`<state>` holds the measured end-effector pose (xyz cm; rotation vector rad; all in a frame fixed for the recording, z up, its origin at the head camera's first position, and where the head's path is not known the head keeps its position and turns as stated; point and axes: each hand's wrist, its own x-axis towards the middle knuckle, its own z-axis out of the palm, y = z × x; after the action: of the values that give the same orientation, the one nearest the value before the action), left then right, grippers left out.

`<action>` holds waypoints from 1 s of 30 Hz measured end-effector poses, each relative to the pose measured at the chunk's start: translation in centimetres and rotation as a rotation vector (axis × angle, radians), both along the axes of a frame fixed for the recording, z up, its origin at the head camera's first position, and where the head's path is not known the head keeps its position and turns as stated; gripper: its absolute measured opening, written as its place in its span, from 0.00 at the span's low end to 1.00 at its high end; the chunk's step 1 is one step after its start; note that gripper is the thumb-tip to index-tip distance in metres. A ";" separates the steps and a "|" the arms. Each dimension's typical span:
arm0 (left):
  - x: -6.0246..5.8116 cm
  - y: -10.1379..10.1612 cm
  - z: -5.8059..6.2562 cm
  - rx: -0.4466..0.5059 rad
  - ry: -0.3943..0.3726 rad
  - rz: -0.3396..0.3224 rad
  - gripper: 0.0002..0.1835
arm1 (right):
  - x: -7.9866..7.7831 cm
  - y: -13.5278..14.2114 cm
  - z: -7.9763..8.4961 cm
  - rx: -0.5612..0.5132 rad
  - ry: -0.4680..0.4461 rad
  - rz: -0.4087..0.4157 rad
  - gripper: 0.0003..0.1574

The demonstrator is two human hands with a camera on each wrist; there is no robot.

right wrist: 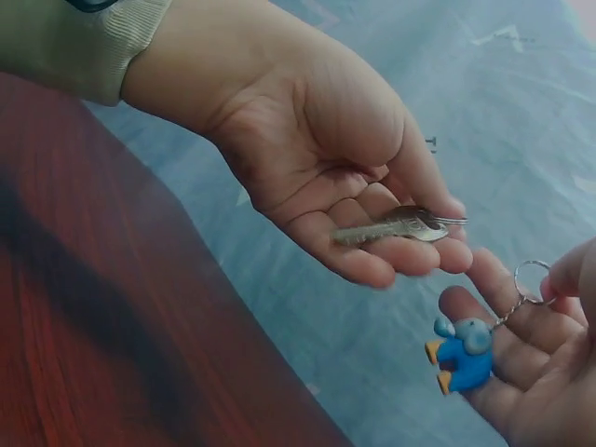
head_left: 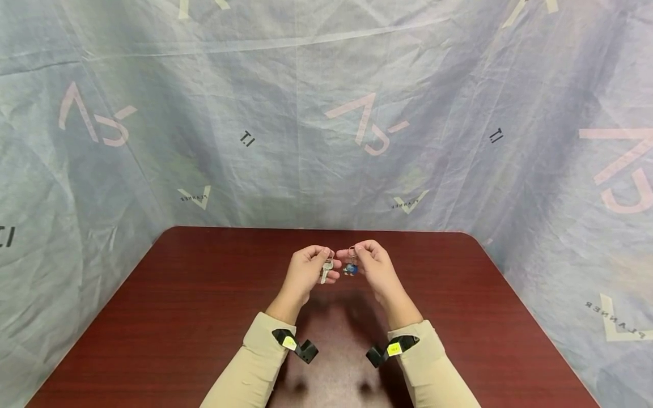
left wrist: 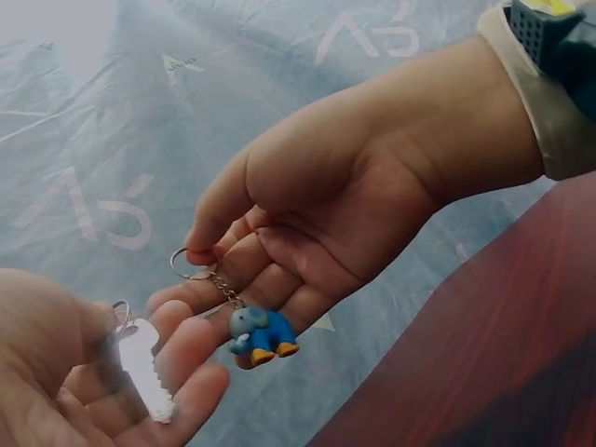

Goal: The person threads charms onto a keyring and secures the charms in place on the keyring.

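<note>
Above the table, my left hand (head_left: 309, 271) pinches a small ring with a silver key (head_left: 326, 272) hanging from it. The key (right wrist: 396, 226) lies along the fingers in the right wrist view. Close beside it, my right hand (head_left: 376, 269) pinches the metal ring (left wrist: 189, 264) of a keychain between thumb and index finger. From that ring a short chain (left wrist: 224, 288) leads to a blue elephant figure (left wrist: 264, 333) with yellow feet, which hangs against the fingers. The key and the keychain are apart, and the fingertips of both hands nearly meet.
A dark red-brown table (head_left: 204, 294) spreads beneath both hands. Grey printed cloth (head_left: 285, 170) hangs behind it and at both sides. Each sleeved wrist carries a black camera mount, one at the left wrist (head_left: 306, 351) and another at the right (head_left: 377, 356).
</note>
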<state>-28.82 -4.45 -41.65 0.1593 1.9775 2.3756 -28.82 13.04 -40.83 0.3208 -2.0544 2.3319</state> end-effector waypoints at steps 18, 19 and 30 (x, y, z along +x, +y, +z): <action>-0.2 0.2 -1.1 -0.222 -0.088 -0.089 0.11 | -0.4 -0.3 -0.8 0.145 -0.042 -0.036 0.10; -0.2 0.2 -1.1 -0.227 -0.078 -0.091 0.11 | -0.4 -0.4 -0.8 0.147 -0.044 -0.038 0.09; -0.2 0.2 -1.0 -0.266 0.057 -0.093 0.12 | -0.2 -0.9 -0.9 0.257 0.050 -0.051 0.07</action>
<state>-29.01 -4.22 -42.64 0.3026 2.2325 2.0509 -29.04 12.09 -41.77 0.3222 -2.3100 2.0117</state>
